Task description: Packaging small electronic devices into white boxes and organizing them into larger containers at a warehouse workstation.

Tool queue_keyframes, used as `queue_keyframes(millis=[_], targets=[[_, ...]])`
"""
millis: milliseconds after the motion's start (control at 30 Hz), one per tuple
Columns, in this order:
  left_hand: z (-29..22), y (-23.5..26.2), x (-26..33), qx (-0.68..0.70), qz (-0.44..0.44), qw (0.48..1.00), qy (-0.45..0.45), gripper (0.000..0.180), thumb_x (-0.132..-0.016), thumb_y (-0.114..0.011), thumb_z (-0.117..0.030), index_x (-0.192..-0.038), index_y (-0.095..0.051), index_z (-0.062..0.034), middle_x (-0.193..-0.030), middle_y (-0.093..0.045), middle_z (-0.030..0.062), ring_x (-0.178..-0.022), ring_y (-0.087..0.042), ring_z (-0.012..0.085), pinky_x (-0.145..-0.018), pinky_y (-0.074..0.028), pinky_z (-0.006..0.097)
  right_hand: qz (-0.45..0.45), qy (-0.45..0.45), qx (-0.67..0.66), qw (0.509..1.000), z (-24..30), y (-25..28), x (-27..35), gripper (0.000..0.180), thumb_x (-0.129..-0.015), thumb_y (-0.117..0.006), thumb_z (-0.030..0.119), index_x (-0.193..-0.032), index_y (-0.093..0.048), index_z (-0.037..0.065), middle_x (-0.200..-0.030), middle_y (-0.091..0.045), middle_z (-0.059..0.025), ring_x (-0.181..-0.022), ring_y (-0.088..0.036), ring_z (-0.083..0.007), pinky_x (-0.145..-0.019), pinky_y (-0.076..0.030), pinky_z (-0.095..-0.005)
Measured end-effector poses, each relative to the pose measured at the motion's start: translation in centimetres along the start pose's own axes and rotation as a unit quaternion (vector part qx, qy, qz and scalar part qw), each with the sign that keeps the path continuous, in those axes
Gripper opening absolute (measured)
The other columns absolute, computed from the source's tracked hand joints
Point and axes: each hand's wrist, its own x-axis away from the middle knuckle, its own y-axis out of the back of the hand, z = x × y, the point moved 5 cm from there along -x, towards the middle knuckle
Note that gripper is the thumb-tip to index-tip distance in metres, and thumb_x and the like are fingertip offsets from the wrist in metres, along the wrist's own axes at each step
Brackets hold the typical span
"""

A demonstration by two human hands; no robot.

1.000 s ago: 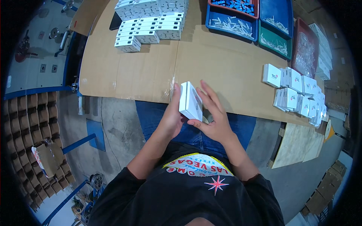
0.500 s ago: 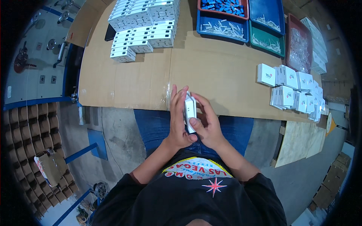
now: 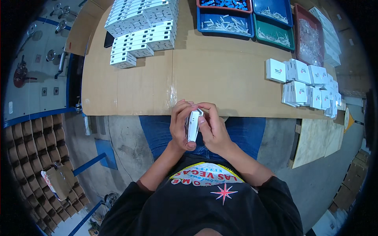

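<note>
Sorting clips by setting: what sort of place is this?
Probably a packing workstation: stacked white boxes, bins of small parts, a cardboard-covered table, and both hands holding one small white box.

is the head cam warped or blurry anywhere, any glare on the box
Head view: fisheye bends the cardboard table edges, with black corners; even light, no glare on the white box between the left hand and right hand; focus stays sharp centrally.

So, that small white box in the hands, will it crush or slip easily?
The white box looks like thin card, so probably light and dentable under a hard squeeze. Both hands, left and right, pinch its flat faces, so it likely won't roll, though smooth card may slide.
</note>
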Motion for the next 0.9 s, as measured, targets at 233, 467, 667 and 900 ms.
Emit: queue_keyframes(millis=[233,467,667,900], targets=[[-0.2,-0.6,0.3,0.006,-0.028,1.000,0.011,0.098,-0.092,-0.039,-0.083,-0.128,-0.060,0.0053,-0.120,-0.061,0.0229,-0.114,-0.061,0.0376,-0.111,-0.041,0.056,-0.032,0.048,0.046,0.997,-0.2,-0.5,0.2,0.034,-0.108,-0.043,0.019,-0.138,-0.041,0.001,-0.094,-0.068,-0.0278,-0.085,-0.070,-0.0500,-0.068,-0.053,-0.0505],[-0.2,-0.1,-0.5,-0.004,-0.041,0.996,0.085,0.105,-0.092,-0.024,-0.087,-0.125,-0.060,0.0066,-0.120,-0.060,0.0218,-0.115,-0.059,0.0338,-0.104,-0.045,0.047,0.000,0.031,0.009,0.999,1.0,-0.4,-0.4,0.040,-0.108,-0.048,0.017,-0.144,-0.038,0.002,-0.099,-0.069,-0.0247,-0.088,-0.072,-0.0389,-0.075,-0.055,-0.0433],[0.2,0.2,-0.1,-0.001,-0.013,0.994,0.105,0.107,-0.091,-0.023,-0.089,-0.125,-0.060,0.0065,-0.120,-0.059,0.0226,-0.113,-0.060,0.0331,-0.099,-0.047,0.043,0.043,-0.025,-0.049,0.998,0.2,-0.8,0.0,0.049,-0.104,-0.054,0.012,-0.148,-0.035,0.002,-0.108,-0.067,-0.0194,-0.097,-0.069,-0.0262,-0.083,-0.054,-0.0384],[0.5,-0.1,-0.1,-0.016,0.004,0.995,0.093,0.109,-0.090,-0.021,-0.090,-0.123,-0.060,0.0056,-0.117,-0.060,0.0229,-0.110,-0.061,0.0335,-0.096,-0.049,0.042,0.060,-0.044,-0.090,0.993,-0.8,-1.0,0.0,0.058,-0.100,-0.055,0.007,-0.153,-0.031,0.003,-0.114,-0.065,-0.0179,-0.103,-0.066,-0.0228,-0.088,-0.054,-0.0366]])
